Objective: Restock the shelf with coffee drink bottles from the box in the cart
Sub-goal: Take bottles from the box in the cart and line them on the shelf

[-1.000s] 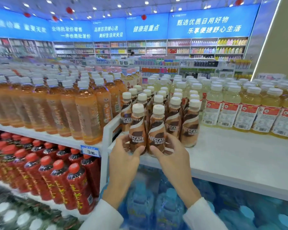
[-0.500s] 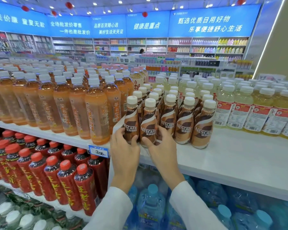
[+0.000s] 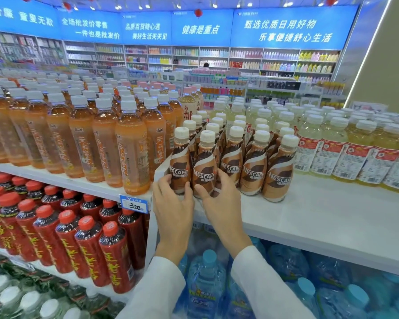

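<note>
Right, on the head camera I see both hands up at the white shelf [image 3: 320,215], each on a coffee bottle in the front row. The left hand [image 3: 173,208] has its fingers curled round the base of the first coffee bottle [image 3: 181,162], fingers on its left side and thumb on its right. That bottle stands upright at the shelf's front left corner, just beside the white divider [image 3: 160,170]. The right hand [image 3: 221,203] grips the second coffee bottle [image 3: 205,166] low down, thumb on the left and fingers wrapped round the right. I see the two standing side by side, very close together, with more coffee bottles [image 3: 276,171] in rows behind and to the right. Orange tea bottles [image 3: 129,153] fill the shelf past the divider, pale yellow drinks [image 3: 355,153] stand further right, and big water bottles [image 3: 205,277] sit below.
</note>
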